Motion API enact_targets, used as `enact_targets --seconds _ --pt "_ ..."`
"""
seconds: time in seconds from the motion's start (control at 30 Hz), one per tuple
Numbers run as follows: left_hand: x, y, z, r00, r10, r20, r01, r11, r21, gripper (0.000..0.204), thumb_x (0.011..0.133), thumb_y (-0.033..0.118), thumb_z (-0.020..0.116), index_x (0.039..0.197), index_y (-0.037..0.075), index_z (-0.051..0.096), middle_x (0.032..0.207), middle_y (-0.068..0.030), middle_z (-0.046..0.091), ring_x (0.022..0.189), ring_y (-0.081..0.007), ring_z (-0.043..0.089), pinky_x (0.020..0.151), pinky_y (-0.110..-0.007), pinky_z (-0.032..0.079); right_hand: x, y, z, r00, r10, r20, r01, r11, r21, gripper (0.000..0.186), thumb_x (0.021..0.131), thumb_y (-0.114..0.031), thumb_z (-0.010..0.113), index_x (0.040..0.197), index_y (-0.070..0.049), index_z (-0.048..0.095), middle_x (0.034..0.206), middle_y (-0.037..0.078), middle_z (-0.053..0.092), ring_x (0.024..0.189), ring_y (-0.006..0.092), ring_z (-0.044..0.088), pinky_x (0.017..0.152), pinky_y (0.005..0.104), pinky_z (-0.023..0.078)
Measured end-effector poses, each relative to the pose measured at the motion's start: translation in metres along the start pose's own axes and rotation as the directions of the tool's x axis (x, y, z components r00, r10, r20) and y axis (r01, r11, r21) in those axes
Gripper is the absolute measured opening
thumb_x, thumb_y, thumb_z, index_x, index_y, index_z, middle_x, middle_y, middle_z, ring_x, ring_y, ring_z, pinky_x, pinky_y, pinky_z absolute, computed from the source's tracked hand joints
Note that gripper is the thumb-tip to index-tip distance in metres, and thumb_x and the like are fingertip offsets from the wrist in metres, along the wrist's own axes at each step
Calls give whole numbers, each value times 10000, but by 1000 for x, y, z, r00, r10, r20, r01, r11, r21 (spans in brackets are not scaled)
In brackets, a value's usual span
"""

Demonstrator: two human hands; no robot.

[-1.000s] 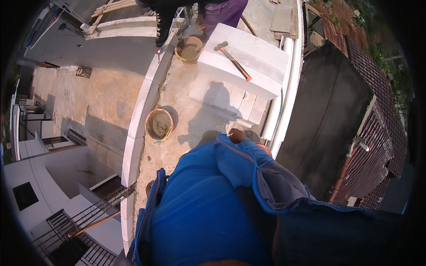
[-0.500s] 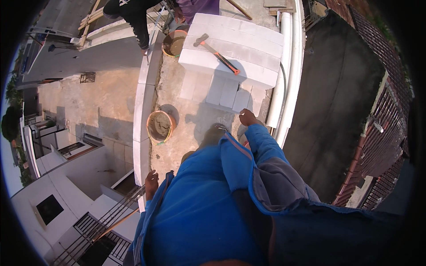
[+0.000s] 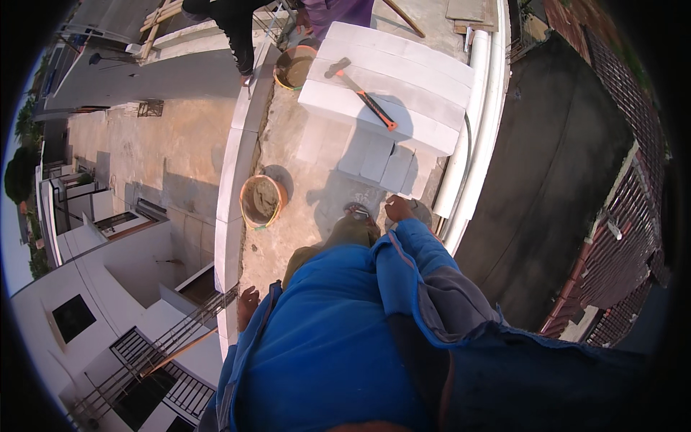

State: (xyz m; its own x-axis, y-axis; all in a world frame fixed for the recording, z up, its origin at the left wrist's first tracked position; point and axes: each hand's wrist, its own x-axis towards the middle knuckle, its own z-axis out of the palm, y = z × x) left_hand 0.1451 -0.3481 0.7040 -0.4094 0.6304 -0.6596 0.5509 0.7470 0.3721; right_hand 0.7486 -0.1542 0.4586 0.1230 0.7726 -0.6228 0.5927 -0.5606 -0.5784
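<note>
My left hand (image 3: 248, 306) hangs at my side beside a low wall of pale blocks (image 3: 229, 209), its fingers loosely bent and apart, holding nothing. My right hand (image 3: 398, 209) is in front of my right hip, fingers curled in, and nothing shows in it. Just beyond it rises a stack of white blocks (image 3: 389, 83), with lower blocks (image 3: 371, 156) in my shadow at its near side. On top of the stack lies a hammer (image 3: 363, 97) with an orange and black handle. Left of my path stands a bucket (image 3: 262, 201) of grey mortar.
A second bucket (image 3: 295, 68) stands by the stack's far left corner. White pipes (image 3: 466, 151) run along the right, beside a dark roof surface (image 3: 554, 165). Past the wall lies lower ground (image 3: 158, 144). At the far end are a person's dark-trousered leg (image 3: 234, 36) and another person in purple (image 3: 338, 13).
My view has shifted slightly, and the stack and hammer sit farther right in it. My right hand has dropped nearer my body, and my left hand has moved slightly back.
</note>
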Motion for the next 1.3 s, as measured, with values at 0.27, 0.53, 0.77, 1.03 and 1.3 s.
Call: enact_targets --seconds 0.27,0.53,0.77,1.03,1.3 --pt "-41 47 14 998 -58 -29 58 998 6 487 1038 277 656 1421 -23 653 1122 -255 780 953 -280 770 801 -403 609 -3 -22 -29 998 45 42 -40 994 -105 341 911 -318 705 1193 -130 739 1244 223 753 1216 437 687 1059 498 541" --pt "-22 -38 40 997 -66 48 75 973 -218 527 1006 311 685 1413 -24 659 1089 -250 788 882 -264 779 776 -403 616 27 -35 -31 997 -8 77 14 997 -72 319 918 -320 718 1167 -123 735 1213 239 758 1205 439 694 1044 487 545" --pt "-10 -81 49 985 -156 73 172 932 -320 535 996 304 699 1415 -25 656 1056 -246 793 894 -267 786 781 -390 626 22 -53 -16 994 -58 87 64 996 -66 316 917 -297 701 1163 -101 732 1212 242 756 1205 442 691 1043 497 541" --pt "-17 -45 46 991 -132 22 133 972 -195 505 1007 292 690 1418 1 664 989 -221 785 838 -247 749 736 -388 598 23 -50 -16 996 -53 68 58 996 -72 327 919 -310 706 1174 -107 735 1223 247 753 1203 449 693 1048 503 546" --pt "-36 -26 34 993 -119 -20 113 972 -206 516 1007 319 684 1414 2 669 1004 -223 783 888 -254 751 764 -384 595 -4 -60 -26 990 44 137 -27 993 -119 387 914 -291 658 1223 -70 729 1265 229 747 1231 426 688 1054 506 544"
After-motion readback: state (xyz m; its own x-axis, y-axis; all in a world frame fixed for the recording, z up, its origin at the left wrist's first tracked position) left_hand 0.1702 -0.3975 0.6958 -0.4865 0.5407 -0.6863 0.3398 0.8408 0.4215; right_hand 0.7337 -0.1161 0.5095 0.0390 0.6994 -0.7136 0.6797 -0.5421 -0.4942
